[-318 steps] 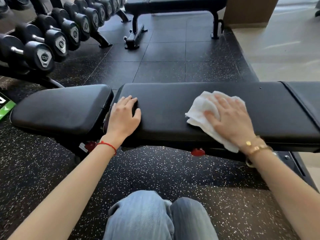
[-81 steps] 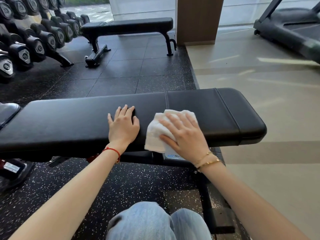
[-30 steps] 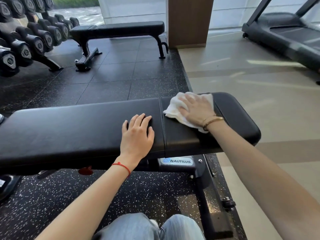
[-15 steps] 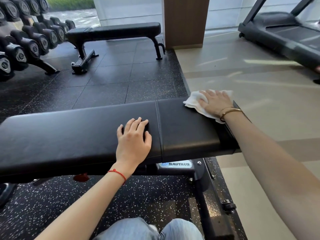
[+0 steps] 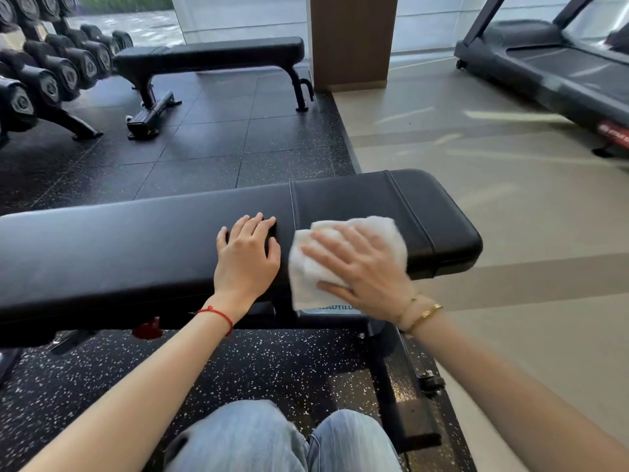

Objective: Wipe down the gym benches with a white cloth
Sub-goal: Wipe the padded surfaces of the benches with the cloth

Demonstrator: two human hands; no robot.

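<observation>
Cloth (image 5: 343, 257) flat on the bench (image 5: 136, 247), right hand (image 5: 360, 270) pressing it, fingers straight; left hand (image 5: 246, 257) rests open just beside.

Partly legible "NAUTILU" on a label (image 5: 335, 307) under the bench (image 5: 136, 247), its start covered by the white cloth (image 5: 343, 253).

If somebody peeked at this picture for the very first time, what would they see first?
Probably the white cloth, bright against the long black bench, with the right hand flat on it near the front edge. The left hand rests beside it. Dumbbells line the far left.
</observation>
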